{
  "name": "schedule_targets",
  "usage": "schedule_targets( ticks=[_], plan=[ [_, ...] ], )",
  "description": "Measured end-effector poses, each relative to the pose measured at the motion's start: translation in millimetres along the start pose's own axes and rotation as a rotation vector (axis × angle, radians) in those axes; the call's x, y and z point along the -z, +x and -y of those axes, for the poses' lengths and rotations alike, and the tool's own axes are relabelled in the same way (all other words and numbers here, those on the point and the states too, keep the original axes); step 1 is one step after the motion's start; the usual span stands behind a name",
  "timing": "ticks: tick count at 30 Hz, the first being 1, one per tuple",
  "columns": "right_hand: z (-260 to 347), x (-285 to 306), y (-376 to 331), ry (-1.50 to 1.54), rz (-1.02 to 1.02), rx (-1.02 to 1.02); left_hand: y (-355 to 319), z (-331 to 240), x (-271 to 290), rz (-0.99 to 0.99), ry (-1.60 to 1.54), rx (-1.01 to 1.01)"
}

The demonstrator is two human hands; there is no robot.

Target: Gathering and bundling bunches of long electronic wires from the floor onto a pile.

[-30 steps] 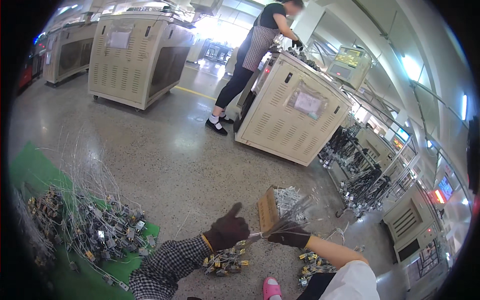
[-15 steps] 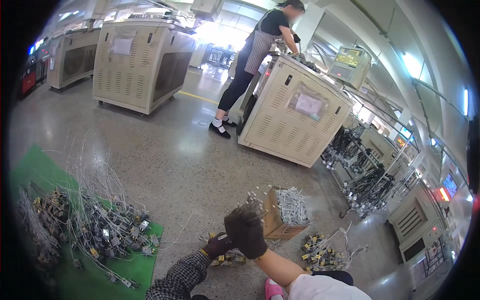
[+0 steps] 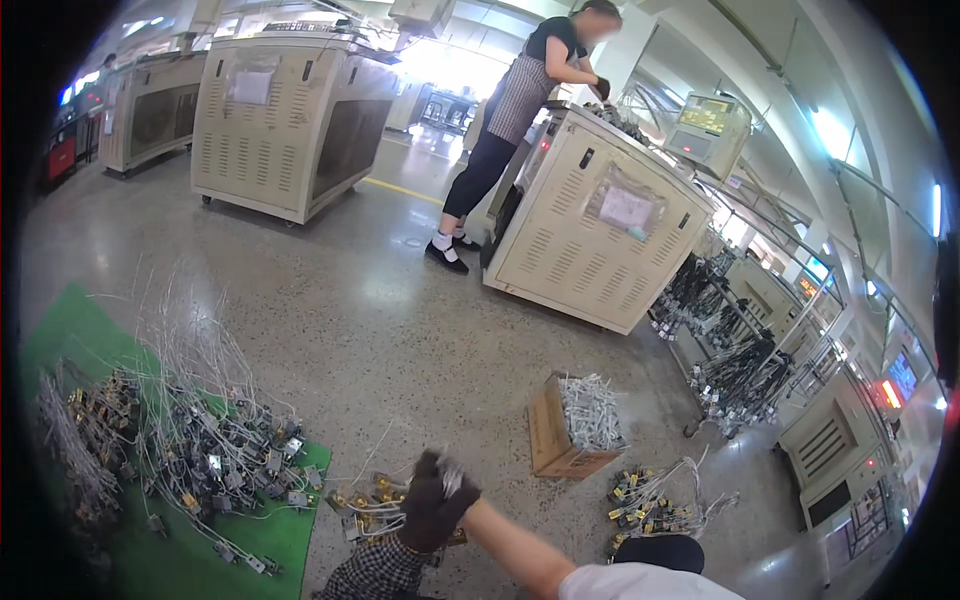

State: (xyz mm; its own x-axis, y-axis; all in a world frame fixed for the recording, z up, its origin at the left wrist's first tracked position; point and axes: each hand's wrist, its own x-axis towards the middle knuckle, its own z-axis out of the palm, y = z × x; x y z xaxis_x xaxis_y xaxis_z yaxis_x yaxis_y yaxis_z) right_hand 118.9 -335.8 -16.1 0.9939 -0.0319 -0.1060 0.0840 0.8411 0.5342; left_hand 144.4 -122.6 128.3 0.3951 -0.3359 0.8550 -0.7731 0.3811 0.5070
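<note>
Both my hands wear dark gloves and meet low in the middle of the head view, partly covering each other. My left hand [image 3: 424, 522], below a checkered cuff, is closed around a bundle of pale cables [image 3: 376, 519]. Yellow and grey connectors on that bundle stick out to its left. My right hand [image 3: 458, 500], at the end of a bare forearm, is closed against the left one. A shiny grey-white clump of wire ends [image 3: 453, 474] shows between its fingers; the overlap hides exactly how the two hands share the bundle.
A cardboard box [image 3: 545, 430] full of small white pieces stands to the right, with another cable bundle [image 3: 650, 503] near it. Many cable assemblies [image 3: 220, 455] lie on a green mat [image 3: 300, 545] at left. Ahead, a person works at a beige machine cabinet [image 3: 575, 230].
My hands have moved left and down, away from the cardboard box, and the connectors have swung left. The wire ends that stood above my right hand are now mostly covered. The co-worker has straightened slightly.
</note>
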Motion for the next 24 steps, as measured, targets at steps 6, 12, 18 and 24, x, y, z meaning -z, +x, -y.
schedule_targets(
  ticks=[6,12,18,24],
  plan=[
    [-137.2,-38.5,-28.1,-1.575,-0.085,-0.261,-21.2,6.2,11.8,-0.097,-0.389,0.668],
    [-127.5,-83.5,-121.1,-2.207,-0.091,-0.124,21.4,-7.7,15.3,0.57,-0.433,0.161],
    [-134.9,-138.2,-151.0,-2.036,-0.312,0.103,62.2,1.7,40.2,0.693,-0.269,-0.006],
    [-120.3,-195.4,-247.0,-1.611,-0.688,0.556,222.9,-29.9,149.9,0.212,-0.41,-0.061]
  ],
)
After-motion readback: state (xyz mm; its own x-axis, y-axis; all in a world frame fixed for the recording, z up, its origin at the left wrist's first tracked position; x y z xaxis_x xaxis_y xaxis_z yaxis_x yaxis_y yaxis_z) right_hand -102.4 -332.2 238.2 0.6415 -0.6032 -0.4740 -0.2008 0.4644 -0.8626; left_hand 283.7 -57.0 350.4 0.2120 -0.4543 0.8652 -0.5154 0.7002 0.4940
